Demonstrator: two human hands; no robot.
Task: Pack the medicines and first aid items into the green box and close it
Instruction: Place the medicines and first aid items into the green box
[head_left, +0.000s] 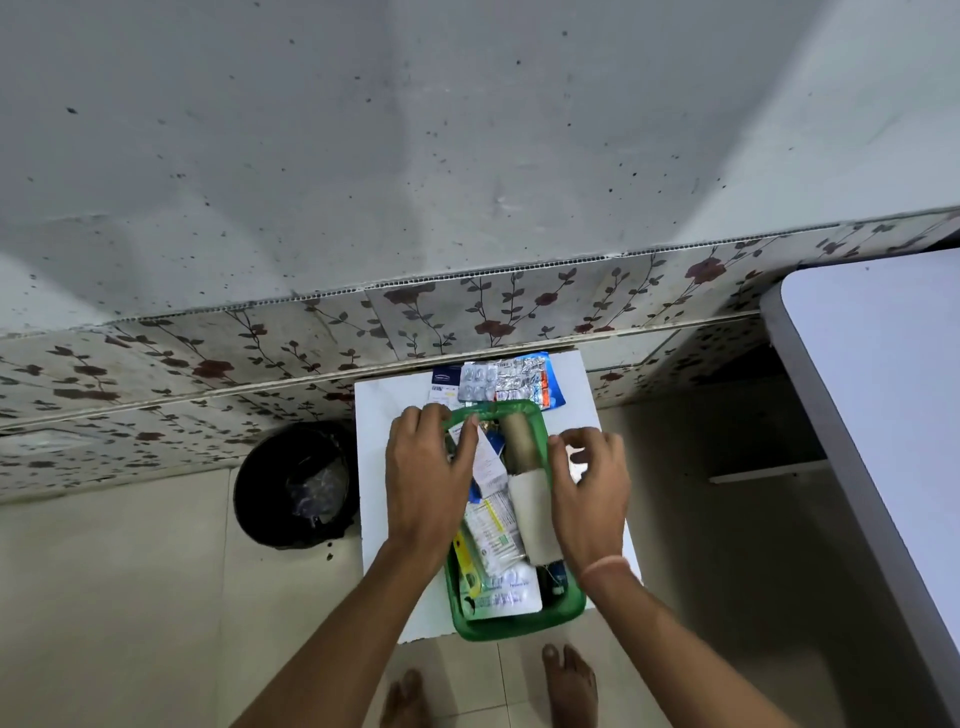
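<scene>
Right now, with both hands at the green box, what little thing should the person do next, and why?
Probably reach the right hand to the blister packs lying on the white table just beyond the green box and bring them in. They are not packed yet, the box is open and already quite full, and no lid is in view, so closing looks premature. The left hand rests on the items inside.

Both hands, left hand (427, 474) and right hand (589, 480), are resting on the filled green box (519, 626); blister packs (511, 379) are lying at its 12 o'clock on the worktop (379, 415).
</scene>
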